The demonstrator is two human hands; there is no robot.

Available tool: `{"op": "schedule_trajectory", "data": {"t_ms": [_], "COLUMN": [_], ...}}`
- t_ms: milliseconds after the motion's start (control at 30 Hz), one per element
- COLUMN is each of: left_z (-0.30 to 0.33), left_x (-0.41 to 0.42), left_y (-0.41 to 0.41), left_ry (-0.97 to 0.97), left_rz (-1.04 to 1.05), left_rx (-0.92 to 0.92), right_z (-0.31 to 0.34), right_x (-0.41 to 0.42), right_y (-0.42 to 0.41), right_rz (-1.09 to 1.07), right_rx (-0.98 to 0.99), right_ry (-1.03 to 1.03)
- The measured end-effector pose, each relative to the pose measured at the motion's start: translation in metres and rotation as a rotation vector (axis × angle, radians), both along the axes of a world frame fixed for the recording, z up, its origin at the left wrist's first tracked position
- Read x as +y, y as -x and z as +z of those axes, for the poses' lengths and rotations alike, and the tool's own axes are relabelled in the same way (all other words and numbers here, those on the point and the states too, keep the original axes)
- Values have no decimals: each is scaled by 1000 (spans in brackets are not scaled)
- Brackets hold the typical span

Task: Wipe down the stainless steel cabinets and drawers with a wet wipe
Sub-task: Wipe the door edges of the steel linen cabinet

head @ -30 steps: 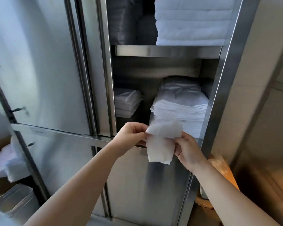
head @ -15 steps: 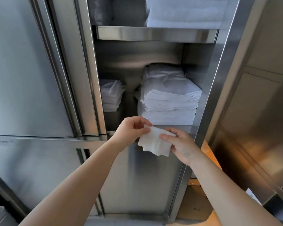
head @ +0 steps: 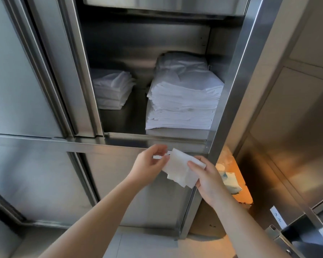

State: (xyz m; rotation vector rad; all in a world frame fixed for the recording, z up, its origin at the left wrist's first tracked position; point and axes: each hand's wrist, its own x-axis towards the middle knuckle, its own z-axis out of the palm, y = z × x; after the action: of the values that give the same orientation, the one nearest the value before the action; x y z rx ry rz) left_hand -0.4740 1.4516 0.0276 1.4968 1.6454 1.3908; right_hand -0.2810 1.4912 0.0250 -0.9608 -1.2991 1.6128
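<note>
Wipe (head: 181, 169) pinched by both hands' fingers | right hand (head: 209, 178) hides its corner | left hand (head: 149, 164) grips edge

Soft daylight, mild blur, wide-angle edge distortion.

Cabinet (head: 237, 75): fills the middle; its open compartment sits above a closed lower door (head: 138, 192).
Shelf (head: 157, 135): carries two stacks of folded cloths, the small stack (head: 112, 94) at left and further back, the tall stack (head: 183, 105) at right, apart from each other.
Wet wipe (head: 181, 170): before the lower door, just below the shelf edge, between the left hand (head: 147, 164) and right hand (head: 207, 177).
Packet (head: 229, 181): right of the cabinet, behind the right hand, low down.
Left doors (head: 17, 71): beside the open compartment, one above another.
</note>
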Motion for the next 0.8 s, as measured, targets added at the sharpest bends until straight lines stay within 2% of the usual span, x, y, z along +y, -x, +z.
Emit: {"op": "schedule_trajectory", "data": {"t_ms": [167, 300, 433, 533, 667, 800], "left_z": [-66, -130, -190, -228, -261, -265], "left_x": [19, 40, 61, 74, 90, 109], "left_y": [-19, -21, -21, -19, -18, -7], "left_ry": [64, -8, -148, -275, -456, -847], "left_rz": [-111, -94, -98, -124, -124, 117], "left_rx": [-49, 22, 98, 162, 396, 845], "right_z": [-60, -123, -179, -215, -246, -252], "right_x": [7, 20, 29, 36, 43, 50], "right_y": [5, 13, 18, 20, 23, 22], "right_rz": [-14, -89, -116, -134, -205, -430], "right_rx": [-105, -106, -31, 111, 249, 305], "right_ry": [-60, -82, -140, -160, -186, -208]}}
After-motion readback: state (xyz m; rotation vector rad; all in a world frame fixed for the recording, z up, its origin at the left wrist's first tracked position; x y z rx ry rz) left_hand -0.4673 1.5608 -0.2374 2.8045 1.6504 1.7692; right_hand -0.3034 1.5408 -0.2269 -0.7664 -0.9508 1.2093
